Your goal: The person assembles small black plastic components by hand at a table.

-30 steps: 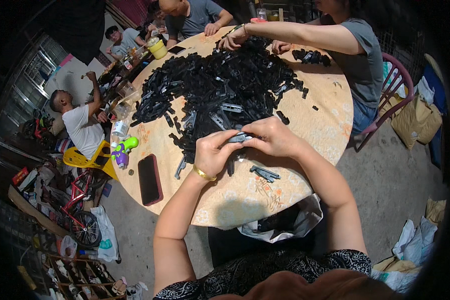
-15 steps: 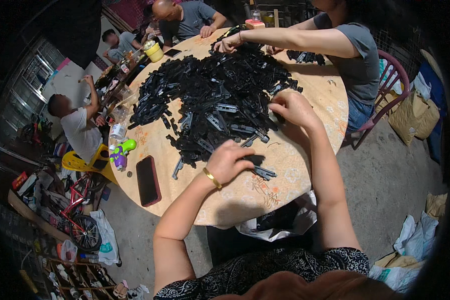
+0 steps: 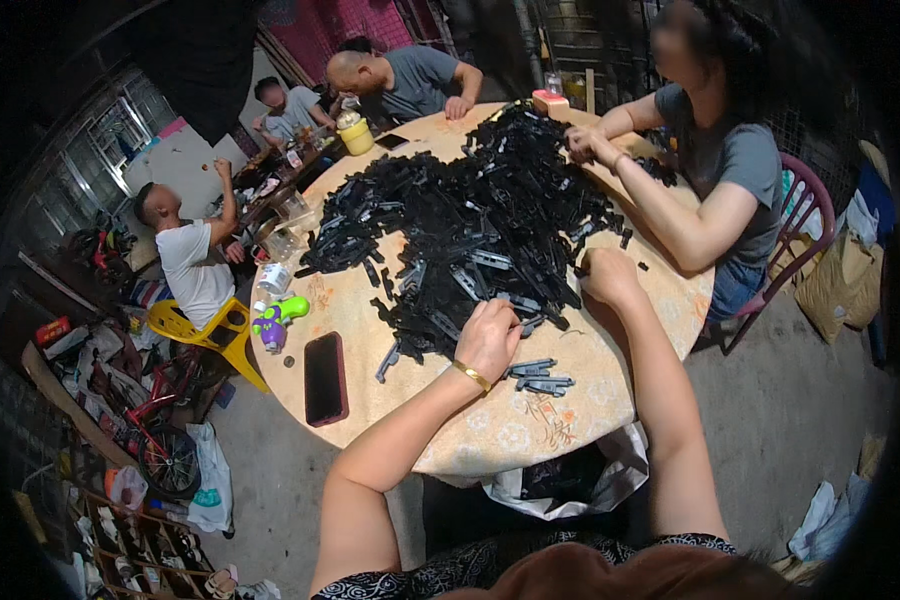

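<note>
- Heap of black parts [image 3: 470, 225]: spread across the middle of the round surface [image 3: 480, 435], nearly to its far edge; a few grey parts [image 3: 540, 378] lie apart, toward the near edge.
- Left hand [image 3: 489, 338]: at the heap's near side, fingers curled downward; whether it grips anything cannot be told.
- Right hand [image 3: 610, 278]: at the heap's right side, fingers bent, tips hidden; its hold cannot be told.
- Room: open surface between grey parts and near edge; phone [image 3: 324, 380] near the left edge.
- Containers: white bag [image 3: 625, 465] below the near edge, its dark contents indistinct; yellow tub [image 3: 356, 137] by the far left edge, something pale at its mouth.
</note>
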{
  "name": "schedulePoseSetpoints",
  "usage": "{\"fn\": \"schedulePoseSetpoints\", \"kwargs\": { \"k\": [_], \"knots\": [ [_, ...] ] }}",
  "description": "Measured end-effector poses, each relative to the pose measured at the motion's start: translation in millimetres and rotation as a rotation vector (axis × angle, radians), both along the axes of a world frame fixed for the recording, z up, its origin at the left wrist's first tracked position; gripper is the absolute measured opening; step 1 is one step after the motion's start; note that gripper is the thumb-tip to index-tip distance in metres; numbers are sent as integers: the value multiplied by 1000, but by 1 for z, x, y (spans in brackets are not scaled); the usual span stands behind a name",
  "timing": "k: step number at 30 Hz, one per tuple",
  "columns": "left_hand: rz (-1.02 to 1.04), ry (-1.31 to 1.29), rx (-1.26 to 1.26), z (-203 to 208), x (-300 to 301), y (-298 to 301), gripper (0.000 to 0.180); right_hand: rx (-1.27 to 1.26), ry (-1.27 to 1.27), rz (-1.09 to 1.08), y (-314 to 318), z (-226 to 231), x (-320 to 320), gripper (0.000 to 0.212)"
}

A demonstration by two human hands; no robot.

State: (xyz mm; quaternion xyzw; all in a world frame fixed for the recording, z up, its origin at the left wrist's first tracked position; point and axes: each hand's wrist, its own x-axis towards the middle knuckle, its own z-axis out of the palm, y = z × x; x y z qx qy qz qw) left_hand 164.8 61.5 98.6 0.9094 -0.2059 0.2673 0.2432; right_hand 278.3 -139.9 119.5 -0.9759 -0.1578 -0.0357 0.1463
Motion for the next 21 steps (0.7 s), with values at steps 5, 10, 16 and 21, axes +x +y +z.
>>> {"fn": "schedulePoseSetpoints", "kwargs": {
  "k": [5, 10, 16, 21],
  "knots": [
    [82, -115, -205, 15, 3, 14, 9, 533, 52, 67, -3, 14, -8, 43],
    [23, 369, -958, 17, 12, 29, 12, 1329, 402, 469, 31, 17, -37, 29],
    [-60, 630, -1152, 24, 11, 34, 24, 1023, -18, 618, 58, 13, -55, 21],
    [-183, 722, -1063, 30, 2, 31, 31, 928, -277, 664, 56, 4, -52, 21]
  ]
}}
